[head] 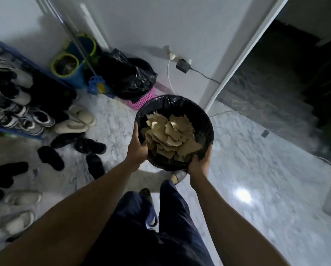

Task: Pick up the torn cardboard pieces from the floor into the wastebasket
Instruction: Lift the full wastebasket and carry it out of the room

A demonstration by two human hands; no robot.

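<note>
Between both hands (136, 148) (200, 163), the wastebasket (203, 120), cardboard pieces (170, 135) inside.

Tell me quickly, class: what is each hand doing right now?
Left hand: closed on the rim of the wastebasket, on its left side.
Right hand: closed on the wastebasket's rim at the near right.

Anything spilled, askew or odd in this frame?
No spill: the torn cardboard pieces sit inside the wastebasket, held at its rim by left hand and right hand. Only oddity: loose shoes scattered across the floor.
</note>
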